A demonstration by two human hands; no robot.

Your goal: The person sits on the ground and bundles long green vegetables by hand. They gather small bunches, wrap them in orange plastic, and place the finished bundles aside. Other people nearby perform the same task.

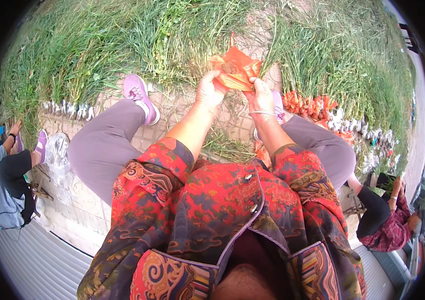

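Both of my hands grip an orange plastic bag (pixel 240 60), held out over the paving between my feet. My left hand (pixel 211 89) pinches its near left edge between thumb and fingers. My right hand (pixel 260 98), with a thin band at the wrist, pinches the right edge. A small brownish patch shows in the middle of the bag; whether it lies inside or shows through the plastic, I cannot tell. Just beyond the bag, long green grassy plants (pixel 182 48) lie on the ground with their stem ends towards me.
On the right, plant bundles with orange plastic wraps (pixel 306 105) and white plastic wraps (pixel 362 127) lie in a row. More white-wrapped ends (pixel 70 109) line the left. A clear plastic bag (pixel 58 150) stands by my left leg. One person (pixel 8 180) sits left, another (pixel 385 221) right.
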